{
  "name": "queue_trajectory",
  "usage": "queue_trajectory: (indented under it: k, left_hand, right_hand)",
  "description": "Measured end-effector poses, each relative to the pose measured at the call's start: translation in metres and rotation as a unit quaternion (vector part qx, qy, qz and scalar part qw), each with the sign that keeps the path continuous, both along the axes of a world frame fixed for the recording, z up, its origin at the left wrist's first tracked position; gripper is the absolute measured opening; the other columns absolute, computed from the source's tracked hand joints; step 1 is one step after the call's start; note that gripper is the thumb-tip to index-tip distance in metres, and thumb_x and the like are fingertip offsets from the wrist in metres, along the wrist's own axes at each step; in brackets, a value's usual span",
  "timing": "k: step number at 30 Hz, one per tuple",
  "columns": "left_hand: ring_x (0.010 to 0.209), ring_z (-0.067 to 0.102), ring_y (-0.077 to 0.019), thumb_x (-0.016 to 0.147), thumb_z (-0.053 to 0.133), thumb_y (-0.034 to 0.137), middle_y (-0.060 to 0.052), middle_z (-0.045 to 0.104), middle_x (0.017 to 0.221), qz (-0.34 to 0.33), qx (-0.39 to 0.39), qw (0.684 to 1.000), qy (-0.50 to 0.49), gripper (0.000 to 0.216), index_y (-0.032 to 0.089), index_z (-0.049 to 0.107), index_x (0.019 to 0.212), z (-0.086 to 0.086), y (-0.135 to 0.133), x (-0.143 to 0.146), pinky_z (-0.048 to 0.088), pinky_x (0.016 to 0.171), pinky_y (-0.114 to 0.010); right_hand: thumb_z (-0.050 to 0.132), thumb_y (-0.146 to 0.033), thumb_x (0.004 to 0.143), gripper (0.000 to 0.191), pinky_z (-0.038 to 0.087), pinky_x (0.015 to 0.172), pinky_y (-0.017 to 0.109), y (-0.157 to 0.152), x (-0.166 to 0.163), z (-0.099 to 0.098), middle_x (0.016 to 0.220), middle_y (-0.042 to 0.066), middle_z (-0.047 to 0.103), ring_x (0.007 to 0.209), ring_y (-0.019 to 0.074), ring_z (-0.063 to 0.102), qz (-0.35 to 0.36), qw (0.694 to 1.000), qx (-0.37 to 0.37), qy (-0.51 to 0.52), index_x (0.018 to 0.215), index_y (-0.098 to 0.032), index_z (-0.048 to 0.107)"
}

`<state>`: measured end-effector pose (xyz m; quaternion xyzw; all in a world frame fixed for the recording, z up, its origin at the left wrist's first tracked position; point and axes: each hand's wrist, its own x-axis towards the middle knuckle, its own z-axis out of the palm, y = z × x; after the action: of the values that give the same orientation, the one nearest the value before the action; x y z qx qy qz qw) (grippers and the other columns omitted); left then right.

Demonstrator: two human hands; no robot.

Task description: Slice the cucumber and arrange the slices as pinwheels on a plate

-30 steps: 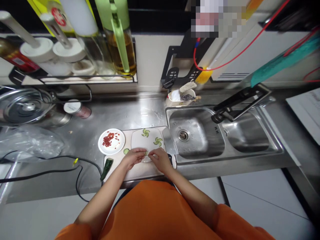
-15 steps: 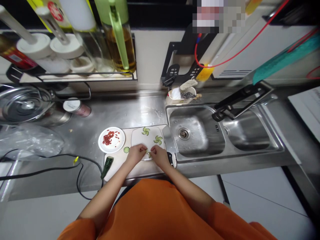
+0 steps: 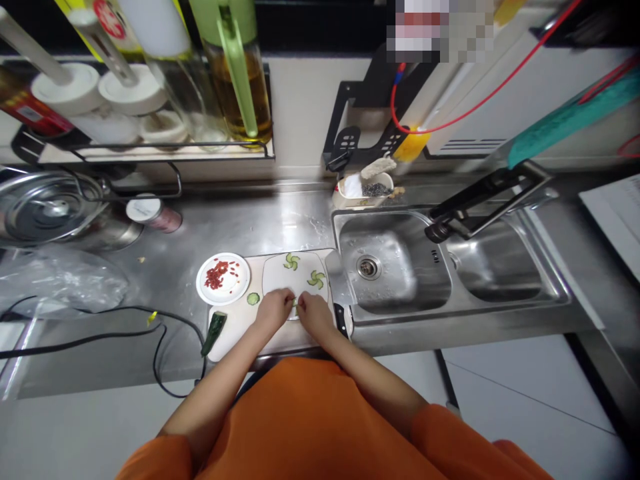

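My left hand (image 3: 273,309) and my right hand (image 3: 313,312) meet over the near edge of a white square plate (image 3: 295,282) on a pale cutting board (image 3: 235,327). Their fingertips pinch small green cucumber pieces (image 3: 295,303) between them. Two pinwheel shapes of cucumber slices (image 3: 291,261) lie on the plate's far part. A single cucumber slice (image 3: 253,299) sits on the board left of my left hand. A cucumber end (image 3: 214,331) lies at the board's left edge.
A small round plate of red berries (image 3: 223,279) stands left of the square plate. A knife (image 3: 338,293) lies on the board's right side beside the double sink (image 3: 400,267). Black cables (image 3: 100,333), a plastic bag (image 3: 60,280) and a pot lid (image 3: 45,207) lie at left.
Both hands have shifted slightly forward on the plate's near edge and drawn closer together, still pinching the cucumber pieces.
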<state>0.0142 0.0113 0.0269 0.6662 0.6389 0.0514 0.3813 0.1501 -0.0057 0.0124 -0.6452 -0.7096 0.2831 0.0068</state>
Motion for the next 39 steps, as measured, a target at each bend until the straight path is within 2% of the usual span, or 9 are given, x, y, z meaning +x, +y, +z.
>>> queue_trajectory:
  k: [8, 14, 20, 33, 39]
  left_hand:
    - [0.076, 0.056, -0.0155, 0.078, 0.049, 0.015, -0.004, 0.066, 0.080, -0.005, 0.006, 1.000, 0.003, 0.017, 0.019, 0.066, 0.082, -0.003, -0.001, 0.000, 0.037, 0.070, -0.025]
    - [0.075, 0.055, -0.0154, 0.078, 0.049, 0.014, -0.005, 0.065, 0.080, 0.000, 0.004, 1.000, -0.002, 0.017, 0.019, 0.065, 0.082, -0.004, -0.002, 0.001, 0.037, 0.070, -0.025]
    - [0.074, 0.055, -0.0149, 0.079, 0.050, 0.016, -0.004, 0.065, 0.079, 0.008, -0.001, 1.000, -0.004, 0.017, 0.019, 0.066, 0.085, -0.004, -0.002, 0.001, 0.038, 0.070, -0.025]
    - [0.072, 0.055, -0.0147, 0.079, 0.050, 0.018, -0.003, 0.065, 0.076, 0.017, -0.010, 1.000, -0.002, 0.017, 0.020, 0.066, 0.084, -0.002, -0.005, 0.000, 0.037, 0.069, -0.025]
    - [0.081, 0.056, -0.0165, 0.077, 0.050, 0.015, -0.006, 0.065, 0.086, 0.016, 0.005, 1.000, 0.002, 0.020, 0.019, 0.066, 0.090, -0.006, -0.006, 0.000, 0.040, 0.075, -0.026]
  right_hand:
    - [0.045, -0.022, 0.089, 0.014, 0.030, 0.067, 0.030, -0.004, 0.005, 0.003, 0.081, 0.008, 0.061, 0.084, 0.0216, 0.048, 0.069, 0.996, 0.045, -0.020, 0.085, -0.019, 0.058]
    - [0.046, -0.022, 0.089, 0.016, 0.033, 0.076, 0.033, -0.019, 0.019, 0.006, 0.090, 0.009, 0.060, 0.090, 0.0218, 0.043, 0.154, 0.982, 0.110, 0.016, 0.084, -0.018, 0.061]
    - [0.049, -0.024, 0.088, 0.025, 0.034, 0.078, 0.035, -0.031, 0.026, 0.006, 0.106, 0.009, 0.060, 0.100, 0.0239, 0.040, 0.213, 0.968, 0.119, 0.055, 0.110, -0.022, 0.060]
    - [0.049, -0.028, 0.088, 0.026, 0.033, 0.075, 0.034, -0.036, 0.033, 0.003, 0.109, 0.007, 0.061, 0.101, 0.0241, 0.041, 0.226, 0.967, 0.108, 0.048, 0.111, -0.023, 0.060]
    - [0.048, -0.029, 0.089, 0.025, 0.033, 0.074, 0.034, -0.036, 0.032, 0.003, 0.109, 0.007, 0.061, 0.101, 0.0243, 0.041, 0.229, 0.966, 0.112, 0.048, 0.111, -0.024, 0.060]
